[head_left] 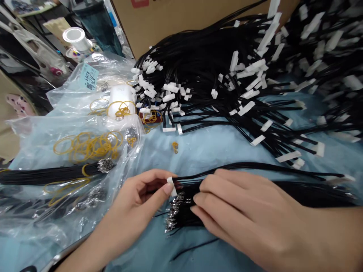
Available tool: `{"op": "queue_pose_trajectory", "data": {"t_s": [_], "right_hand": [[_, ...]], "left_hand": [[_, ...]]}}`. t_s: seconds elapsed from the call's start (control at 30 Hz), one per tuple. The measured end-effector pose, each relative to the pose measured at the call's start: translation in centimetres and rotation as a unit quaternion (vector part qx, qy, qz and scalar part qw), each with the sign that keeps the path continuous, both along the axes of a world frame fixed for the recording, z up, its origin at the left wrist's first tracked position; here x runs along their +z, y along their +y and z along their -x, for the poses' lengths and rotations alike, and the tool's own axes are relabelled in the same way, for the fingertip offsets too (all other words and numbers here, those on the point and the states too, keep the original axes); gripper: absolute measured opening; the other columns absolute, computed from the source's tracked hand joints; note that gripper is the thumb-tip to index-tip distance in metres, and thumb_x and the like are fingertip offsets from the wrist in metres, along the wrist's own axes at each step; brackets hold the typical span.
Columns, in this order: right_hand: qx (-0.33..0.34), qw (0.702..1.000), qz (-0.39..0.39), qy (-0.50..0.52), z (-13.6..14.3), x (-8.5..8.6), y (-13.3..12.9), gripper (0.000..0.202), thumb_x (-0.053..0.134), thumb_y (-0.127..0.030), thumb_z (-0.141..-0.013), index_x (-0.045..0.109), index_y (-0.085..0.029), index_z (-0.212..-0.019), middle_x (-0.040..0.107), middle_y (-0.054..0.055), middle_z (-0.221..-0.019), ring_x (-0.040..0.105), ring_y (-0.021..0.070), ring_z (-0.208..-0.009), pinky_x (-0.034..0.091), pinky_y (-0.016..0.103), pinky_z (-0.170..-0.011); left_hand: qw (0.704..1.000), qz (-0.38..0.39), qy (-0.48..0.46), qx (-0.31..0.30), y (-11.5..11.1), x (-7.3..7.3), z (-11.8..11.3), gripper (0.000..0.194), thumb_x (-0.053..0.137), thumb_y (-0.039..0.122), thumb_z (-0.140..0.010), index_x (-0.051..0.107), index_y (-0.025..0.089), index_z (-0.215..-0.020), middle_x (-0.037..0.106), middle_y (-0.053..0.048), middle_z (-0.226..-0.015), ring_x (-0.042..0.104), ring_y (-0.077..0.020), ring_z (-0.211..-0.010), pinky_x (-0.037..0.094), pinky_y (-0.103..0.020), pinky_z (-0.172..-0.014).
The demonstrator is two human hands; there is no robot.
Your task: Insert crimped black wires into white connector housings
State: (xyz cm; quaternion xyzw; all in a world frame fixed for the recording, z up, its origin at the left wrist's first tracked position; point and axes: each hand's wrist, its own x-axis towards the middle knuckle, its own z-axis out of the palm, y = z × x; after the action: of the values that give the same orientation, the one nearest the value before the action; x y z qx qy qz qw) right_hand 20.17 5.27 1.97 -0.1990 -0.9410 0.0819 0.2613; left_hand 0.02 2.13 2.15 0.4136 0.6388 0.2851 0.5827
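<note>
My left hand [144, 202] pinches a small white connector [171, 186] between thumb and fingers. From that connector black wires [255, 165] run off to the right, ending at another white connector. Just right of it, my right hand [244, 211] has its fingers bent and drawn together over a bundle of loose black wires [185, 217]. Shiny metal terminals [173, 213] tip the bundle's left end, below the held connector. My right fingertips are close to these wire ends; whether a wire is between them is hidden.
A large heap of black wire harnesses [198, 56] with white connectors lies behind my hands, against a cardboard box [170, 22]. Clear plastic bags [70, 124], yellow rubber bands [90, 147] and a tied wire bundle [51, 174] are at left. A white spool [78, 39] stands farther back.
</note>
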Motion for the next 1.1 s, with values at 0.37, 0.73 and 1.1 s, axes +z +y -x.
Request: {"op": "queue_pose_trajectory", "data": {"t_s": [0.37,0.73,1.1], "right_hand": [[-0.036,0.987,0.116,-0.101,-0.8,-0.4,-0.3,0.013,0.055,-0.003,-0.074,0.061,-0.015,-0.077,0.057,0.003,-0.072,0.051,0.0165,-0.060,0.041,0.030,-0.053],[-0.084,0.916,0.386,-0.065,-0.7,-0.2,1.6,0.018,0.043,-0.025,-0.093,0.054,-0.022,-0.079,0.058,-0.007,-0.074,0.050,0.0083,-0.063,0.037,0.025,-0.058],[-0.093,0.918,0.380,-0.071,-0.5,-0.2,1.9,0.021,0.041,-0.026,-0.093,0.051,-0.021,-0.075,0.055,-0.006,-0.070,0.045,0.0086,-0.060,0.033,0.025,-0.056]], "left_hand": [[1.000,0.019,-0.011,-0.012,0.3,-0.2,0.3,0.009,0.067,0.034,-0.080,0.072,0.028,-0.083,0.069,0.007,-0.075,0.058,-0.0065,-0.072,0.045,-0.010,-0.065],[0.999,0.041,-0.018,-0.003,0.0,0.0,0.4,0.010,0.069,0.035,-0.078,0.073,0.029,-0.085,0.070,0.007,-0.073,0.058,-0.0067,-0.070,0.044,-0.010,-0.062],[0.999,0.041,-0.016,-0.005,0.3,0.2,0.2,0.013,0.069,0.031,-0.078,0.074,0.030,-0.090,0.073,0.007,-0.074,0.061,-0.0071,-0.070,0.047,-0.010,-0.063]]}}
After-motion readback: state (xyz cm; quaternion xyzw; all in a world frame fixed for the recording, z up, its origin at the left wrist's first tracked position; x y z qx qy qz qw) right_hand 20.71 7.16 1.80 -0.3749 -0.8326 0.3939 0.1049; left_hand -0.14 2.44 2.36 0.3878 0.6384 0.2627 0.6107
